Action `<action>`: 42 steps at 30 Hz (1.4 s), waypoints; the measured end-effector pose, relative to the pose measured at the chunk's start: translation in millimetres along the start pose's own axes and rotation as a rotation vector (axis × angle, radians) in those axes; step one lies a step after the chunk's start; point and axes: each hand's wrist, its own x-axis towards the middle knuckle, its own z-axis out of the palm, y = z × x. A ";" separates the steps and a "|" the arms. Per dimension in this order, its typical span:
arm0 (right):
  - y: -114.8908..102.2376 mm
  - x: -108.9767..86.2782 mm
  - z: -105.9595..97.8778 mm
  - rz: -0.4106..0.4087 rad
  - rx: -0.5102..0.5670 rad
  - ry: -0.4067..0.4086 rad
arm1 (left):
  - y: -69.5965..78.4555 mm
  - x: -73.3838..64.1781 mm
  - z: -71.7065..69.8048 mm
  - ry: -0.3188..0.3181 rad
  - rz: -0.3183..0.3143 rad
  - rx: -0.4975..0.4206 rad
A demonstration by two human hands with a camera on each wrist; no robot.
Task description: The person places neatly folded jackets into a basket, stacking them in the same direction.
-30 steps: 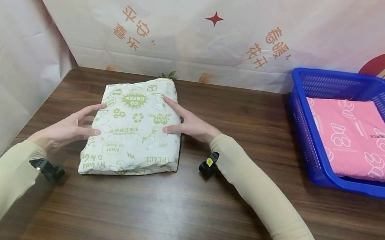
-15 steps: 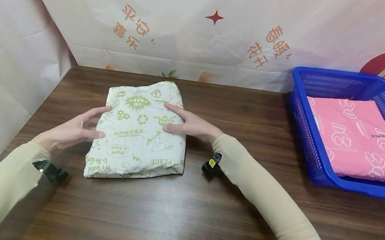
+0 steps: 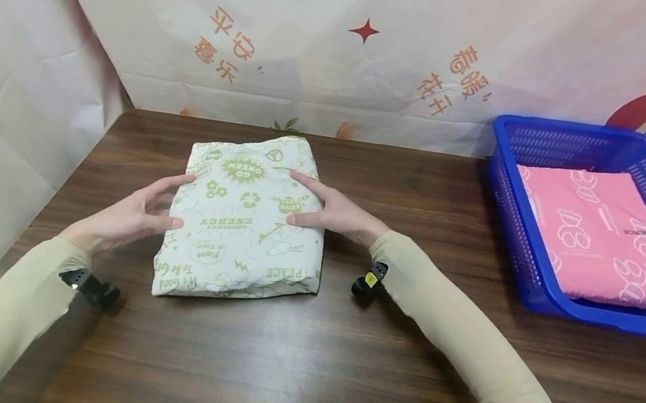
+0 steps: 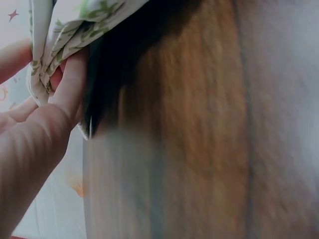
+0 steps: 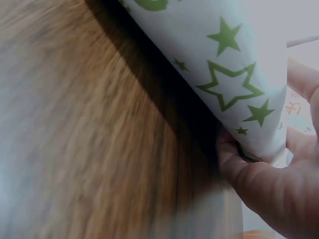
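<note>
A thick folded cloth (image 3: 246,225), white with green lettering and drawings, lies over the left half of the table in the head view. My left hand (image 3: 134,214) grips its left side; in the left wrist view the fingers of that hand (image 4: 37,134) reach in among the fabric layers. On the opposite side my right hand (image 3: 342,214) holds the cloth, with two digits showing on the upper face. Green stars mark the cloth's side (image 5: 229,84) in the right wrist view, where the right hand (image 5: 279,184) tucks a digit against the lower edge.
A blue perforated plastic basket (image 3: 511,233) stands at the right of the brown wooden table (image 3: 276,372). Inside it lies a folded pink cloth (image 3: 594,237) with white outlines. Behind the table hangs a printed white curtain (image 3: 317,58).
Both hands and the white-and-green cloth between them have shifted a little to the right. The basket with the pink cloth stays where it was.
</note>
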 end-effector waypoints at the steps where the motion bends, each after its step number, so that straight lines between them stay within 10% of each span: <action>1: 0.8 -1.9 -1.1 -0.007 0.013 0.010 | 1.7 1.5 1.0 0.001 0.004 0.002; 19: 7.3 -34.6 -38.2 -0.085 0.112 0.143 | 28.1 30.1 26.6 0.065 0.046 0.005; 42: -10.6 -77.4 -73.9 -0.028 0.062 0.219 | 62.6 64.1 46.0 -0.030 0.130 -0.009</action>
